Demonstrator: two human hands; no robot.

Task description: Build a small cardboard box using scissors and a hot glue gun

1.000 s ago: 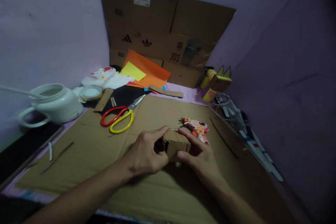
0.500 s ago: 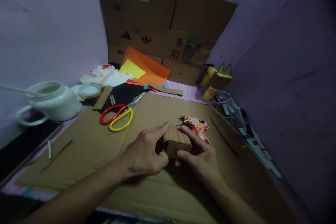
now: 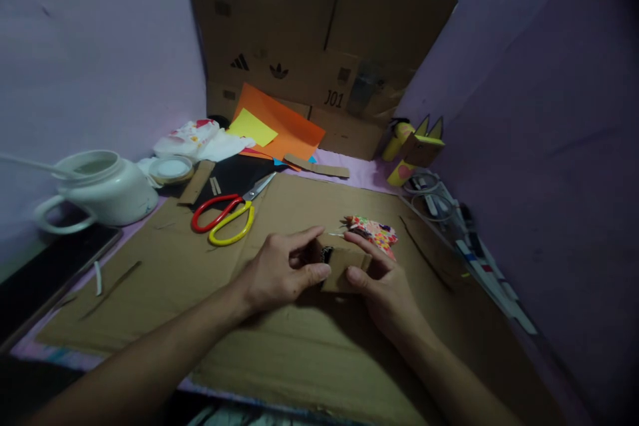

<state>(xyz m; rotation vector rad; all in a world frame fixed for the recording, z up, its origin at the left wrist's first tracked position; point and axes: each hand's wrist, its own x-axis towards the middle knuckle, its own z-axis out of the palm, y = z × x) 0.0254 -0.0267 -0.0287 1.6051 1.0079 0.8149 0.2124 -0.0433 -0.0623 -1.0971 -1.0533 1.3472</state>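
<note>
A small folded piece of cardboard (image 3: 341, 271) is held between my two hands above the cardboard sheet (image 3: 279, 353). My left hand (image 3: 282, 267) grips its left side, the thumb on the near face and the index finger along the top. On the right side, my right hand (image 3: 387, 286) pinches it, thumb in front and index finger over the upper edge. A dark gap shows at the piece's left end. Just beyond my right fingers lies a flower-patterned item (image 3: 374, 231), partly hidden by them. Scissors (image 3: 237, 208) with red and yellow handles rest open to the left.
At left stand a white pot (image 3: 107, 190) with a handle and a small lidded jar (image 3: 170, 170). Orange paper (image 3: 287, 126) leans at the back near a cardboard strip (image 3: 319, 168). A yellow-and-brown craft figure (image 3: 412, 150) and coiled cable (image 3: 424, 190) sit at right.
The folded cardboard has been tilted, so its front face now shows more than its top. My left thumb has moved up onto that face. The view has shifted slightly.
</note>
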